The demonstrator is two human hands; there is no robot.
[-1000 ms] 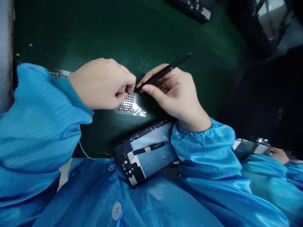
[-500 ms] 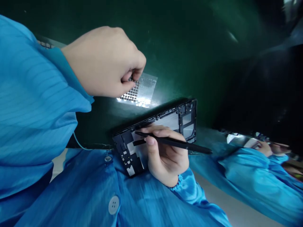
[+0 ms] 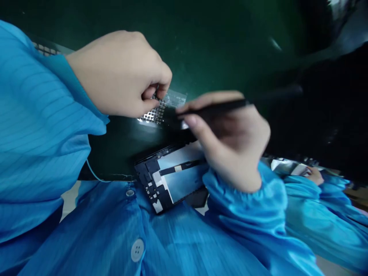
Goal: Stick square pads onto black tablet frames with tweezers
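My left hand (image 3: 123, 73) is closed, thumb and fingers pinched at a clear sheet of small dark square pads (image 3: 155, 113) on the green table. The fingertips hide part of the sheet. My right hand (image 3: 232, 142), smeared by motion, is wrapped round a slim black pen-like tool (image 3: 218, 108). The tool's tip is near the sheet's right side, and I cannot tell whether it touches. Below both hands, a black tablet-like device frame (image 3: 148, 184) lies tilted at the table's near edge, its inner side up. My right hand and sleeve cover its right end.
Part of another pad sheet (image 3: 46, 49) shows behind my left sleeve. A large dark object (image 3: 319, 111) fills the right side. Beyond my right sleeve, a co-worker's hand (image 3: 316, 175) is beside a pale striped item (image 3: 299, 170). The green table (image 3: 201, 46) extends behind.
My right hand has lifted off the device frame with the black tool and moved up and right, beside the pad sheet. My left hand stays pinched at the sheet.
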